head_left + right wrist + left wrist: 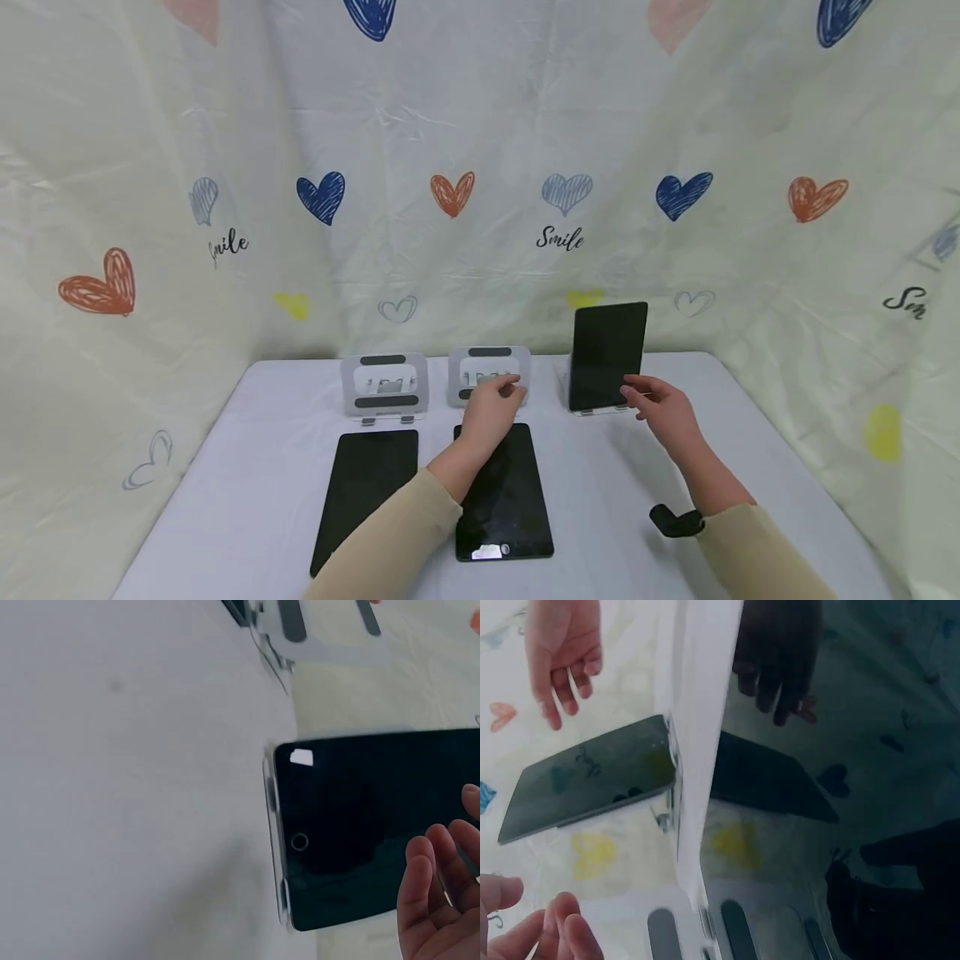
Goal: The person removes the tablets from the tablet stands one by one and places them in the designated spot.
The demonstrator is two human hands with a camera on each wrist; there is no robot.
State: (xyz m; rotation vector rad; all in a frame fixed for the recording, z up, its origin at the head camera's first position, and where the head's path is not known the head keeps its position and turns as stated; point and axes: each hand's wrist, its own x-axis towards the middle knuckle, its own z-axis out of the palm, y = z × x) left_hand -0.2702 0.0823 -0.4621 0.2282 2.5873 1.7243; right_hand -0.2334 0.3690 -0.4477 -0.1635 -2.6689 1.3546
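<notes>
A black tablet [609, 354] leans upright on a stand at the back right. My right hand [663, 412] is beside its lower right edge, fingers loosely bent and holding nothing; in the right wrist view these fingers [442, 877] appear in front of the screen [352, 825]. My left hand [491, 417] is over the far end of the middle tablet [504, 508], which lies flat, and in front of the middle stand [489, 357]. In the left wrist view its thumb and fingers [562, 926] are apart with nothing between them.
Another black tablet [367, 492] lies flat at the left, partly behind my left sleeve. Behind it stands a grey-white stand [385, 386] with dark pads. A white cloth covers the table [247, 467]; a heart-patterned curtain [495, 275] hangs behind.
</notes>
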